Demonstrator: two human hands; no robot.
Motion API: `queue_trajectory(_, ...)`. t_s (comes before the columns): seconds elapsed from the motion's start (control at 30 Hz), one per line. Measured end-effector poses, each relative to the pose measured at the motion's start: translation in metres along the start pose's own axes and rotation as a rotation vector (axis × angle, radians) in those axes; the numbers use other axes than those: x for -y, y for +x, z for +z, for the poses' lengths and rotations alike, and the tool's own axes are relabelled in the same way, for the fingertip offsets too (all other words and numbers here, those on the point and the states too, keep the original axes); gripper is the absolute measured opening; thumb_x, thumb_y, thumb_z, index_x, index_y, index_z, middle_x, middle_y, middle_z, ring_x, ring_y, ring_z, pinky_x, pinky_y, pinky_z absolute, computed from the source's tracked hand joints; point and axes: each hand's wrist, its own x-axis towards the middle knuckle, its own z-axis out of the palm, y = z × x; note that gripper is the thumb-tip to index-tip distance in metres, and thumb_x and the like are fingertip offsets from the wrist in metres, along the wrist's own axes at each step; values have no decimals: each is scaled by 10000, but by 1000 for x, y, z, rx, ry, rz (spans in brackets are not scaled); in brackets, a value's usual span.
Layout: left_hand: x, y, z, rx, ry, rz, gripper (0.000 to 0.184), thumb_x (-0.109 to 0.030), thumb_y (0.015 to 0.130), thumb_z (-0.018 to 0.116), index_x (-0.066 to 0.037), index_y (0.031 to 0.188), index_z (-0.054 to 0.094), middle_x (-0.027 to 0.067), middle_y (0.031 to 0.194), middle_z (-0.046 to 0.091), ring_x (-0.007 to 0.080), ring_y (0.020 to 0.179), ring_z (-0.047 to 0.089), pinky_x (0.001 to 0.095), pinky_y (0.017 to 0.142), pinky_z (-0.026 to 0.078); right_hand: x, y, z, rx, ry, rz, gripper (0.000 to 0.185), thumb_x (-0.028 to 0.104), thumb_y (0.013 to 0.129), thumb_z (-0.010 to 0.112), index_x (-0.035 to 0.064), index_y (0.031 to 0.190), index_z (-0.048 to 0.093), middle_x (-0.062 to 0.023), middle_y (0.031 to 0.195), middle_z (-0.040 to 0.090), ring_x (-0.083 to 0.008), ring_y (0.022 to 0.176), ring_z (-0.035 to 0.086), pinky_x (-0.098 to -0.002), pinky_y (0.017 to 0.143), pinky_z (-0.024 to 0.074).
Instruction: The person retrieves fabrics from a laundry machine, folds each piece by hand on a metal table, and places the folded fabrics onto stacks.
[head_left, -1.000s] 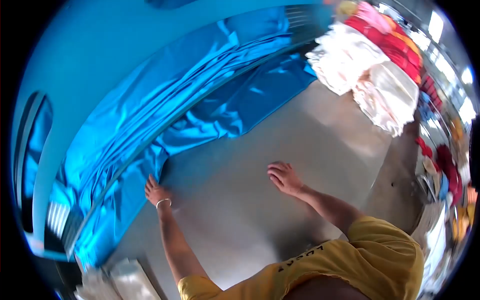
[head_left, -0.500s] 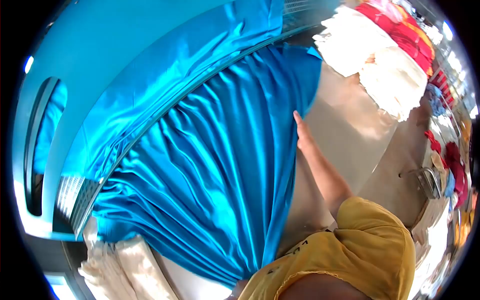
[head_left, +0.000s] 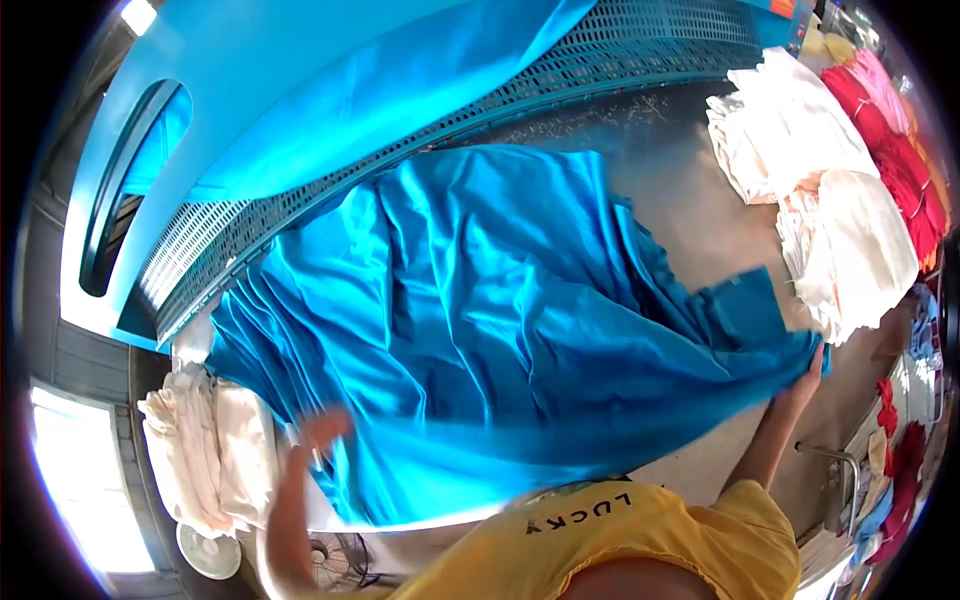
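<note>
A shiny blue cloth (head_left: 470,290) lies spread in loose folds over the work surface in front of me. My right hand (head_left: 808,378) is closed around the cloth's edge at its right end. Toward the left, my left hand (head_left: 325,428) is over the front left part of the cloth, smeared by motion. Its fingers do not show clearly enough to tell whether they grip the fabric. Between my hands the near edge of the cloth is blurred.
A blue machine (head_left: 300,70) with a perforated guard (head_left: 640,50) stands behind the cloth, more blue fabric draped in it. Folded white cloths (head_left: 790,130) and red cloths (head_left: 900,180) are piled right. Cream folded cloths (head_left: 205,450) lie left, near a fan (head_left: 335,562).
The blue cloth has come off the machine's edge and lies lower across the surface. My right hand has moved right and down with its edge; my left hand has come into view at the left.
</note>
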Motion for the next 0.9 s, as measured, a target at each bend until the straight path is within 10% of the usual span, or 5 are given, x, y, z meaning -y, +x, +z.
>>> queue_trajectory(0.17,-137,205,-120,-878,678,499,405,-307,790,578,-98,1133,529,191,1036,560,331,941,536,405,813,432,-18,100,-9,431,-613,-369,419,61,857,476,35,1269,403,-51,923,549,-146,725,513,-232,630,451)
queue_trajectory(0.27,-223,220,-58,-1328,847,936,516,-350,783,574,-93,1213,450,147,1186,485,303,1090,448,411,901,373,-31,108,-35,-97,-1205,-687,357,120,867,457,29,1212,461,-63,917,554,-139,715,509,-249,596,473)
queue_trajectory(0.37,-184,205,70,-380,382,1180,512,-408,795,537,-112,1206,459,109,1259,444,264,1176,398,406,990,288,4,92,-73,-381,-760,-311,449,348,883,462,-49,1080,532,-75,953,583,-187,800,561,-323,706,467)
queue_trajectory(0.6,-99,110,282,-232,532,925,649,-597,777,410,-217,1302,365,110,1398,239,293,1297,194,516,1032,108,122,141,-80,-415,-656,-617,369,271,901,391,30,1163,490,-142,1053,567,-242,900,574,-352,800,483)
queue_trajectory(0.9,-108,43,347,97,-197,1015,599,-459,791,512,-191,1305,361,107,1333,353,268,1186,391,420,980,310,-105,-189,367,923,-1050,-765,320,366,796,580,56,876,570,-120,825,548,-263,722,499,-398,641,384)
